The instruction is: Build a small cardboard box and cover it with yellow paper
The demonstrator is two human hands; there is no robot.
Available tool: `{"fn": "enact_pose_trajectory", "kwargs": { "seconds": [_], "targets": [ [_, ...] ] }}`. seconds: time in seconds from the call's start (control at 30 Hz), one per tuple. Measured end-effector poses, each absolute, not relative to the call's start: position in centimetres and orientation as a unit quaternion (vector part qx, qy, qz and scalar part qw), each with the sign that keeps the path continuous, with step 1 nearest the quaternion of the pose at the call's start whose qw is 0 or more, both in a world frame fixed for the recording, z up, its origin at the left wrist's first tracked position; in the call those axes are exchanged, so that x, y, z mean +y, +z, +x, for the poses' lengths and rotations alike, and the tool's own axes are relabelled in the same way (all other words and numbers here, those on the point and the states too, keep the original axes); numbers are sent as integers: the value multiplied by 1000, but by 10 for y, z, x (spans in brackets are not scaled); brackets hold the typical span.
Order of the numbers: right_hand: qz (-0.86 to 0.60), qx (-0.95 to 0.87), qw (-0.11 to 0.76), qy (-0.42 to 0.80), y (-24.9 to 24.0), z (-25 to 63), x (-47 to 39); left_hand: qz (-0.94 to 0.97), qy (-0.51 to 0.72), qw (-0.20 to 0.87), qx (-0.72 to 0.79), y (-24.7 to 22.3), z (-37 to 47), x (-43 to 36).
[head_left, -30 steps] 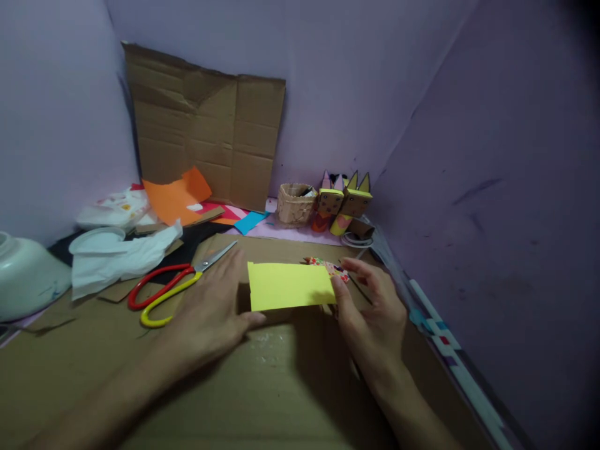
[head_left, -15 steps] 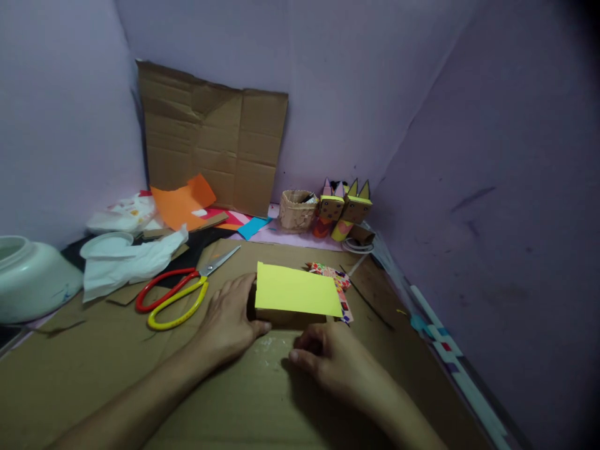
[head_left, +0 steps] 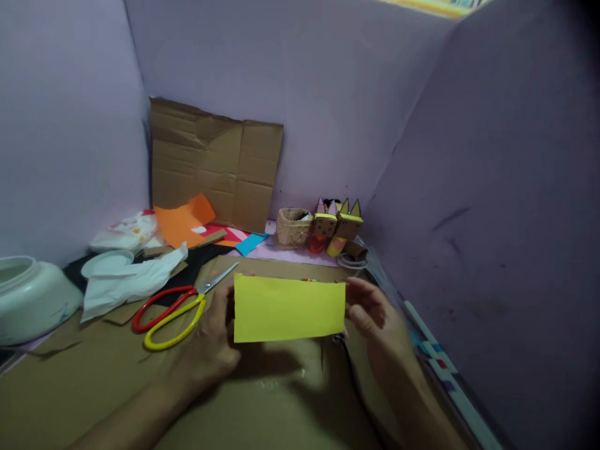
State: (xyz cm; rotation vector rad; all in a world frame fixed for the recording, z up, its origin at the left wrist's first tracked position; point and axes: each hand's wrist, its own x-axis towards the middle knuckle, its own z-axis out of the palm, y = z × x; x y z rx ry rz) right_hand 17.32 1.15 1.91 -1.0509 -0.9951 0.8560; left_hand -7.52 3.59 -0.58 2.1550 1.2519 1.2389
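A small cardboard box with a yellow paper face [head_left: 289, 309] is raised above the cardboard work surface [head_left: 262, 419], its yellow side tilted towards me. My left hand [head_left: 216, 340] grips its left end, with some fingers hidden behind it. At the right end, my right hand [head_left: 382, 325] has bent fingers and thumb against the edge; its exact contact is partly hidden. Scissors [head_left: 172, 315] with one red and one yellow handle lie left of my left hand, blades slightly apart. A dark, thin strip [head_left: 354, 375] runs below the box near my right wrist.
A white bowl-like pot [head_left: 35, 306] stands at far left beside white tissue [head_left: 135, 281]. Orange paper [head_left: 185, 219] lies before a leaning cardboard sheet [head_left: 215, 165]. Behind the box are a woven basket [head_left: 293, 230] and two eared paper figures [head_left: 335, 228]. Walls enclose the table.
The box has come up off the surface and tilted towards me. My right hand has moved from its front to its right end. The view has tipped upwards a little.
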Motion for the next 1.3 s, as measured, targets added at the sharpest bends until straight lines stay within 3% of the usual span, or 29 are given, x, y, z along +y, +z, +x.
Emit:
{"fn": "enact_pose_trajectory", "kwargs": {
  "seconds": [0.1, 0.2, 0.63, 0.97, 1.1, 1.23, 1.3],
  "targets": [
    [-436, -453, 584, 513, 17, 160, 8, 778, 427, 185, 422, -7, -72, 33],
    [-471, -412, 541, 562, 17, 149, 2, 803, 415, 195, 381, -4, -68, 32],
    [-536, -388, 531, 529, 20, 154, 2, 774, 370, 358, 368, 11, -63, 29],
    [-570, -364, 536, 506, 23, 140, -6, 773, 377, 333, 386, 10, -63, 27],
    [-606, -432, 535, 401, 19, 151, 0, 773, 375, 327, 393, 14, -62, 27],
    [-610, -561, 548, 113, 14, 160, -2, 770, 368, 342, 394, 19, -61, 28],
    [-544, -667, 509, 21, 14, 160, -6, 761, 354, 370, 398, 19, -61, 29]
  ]
}}
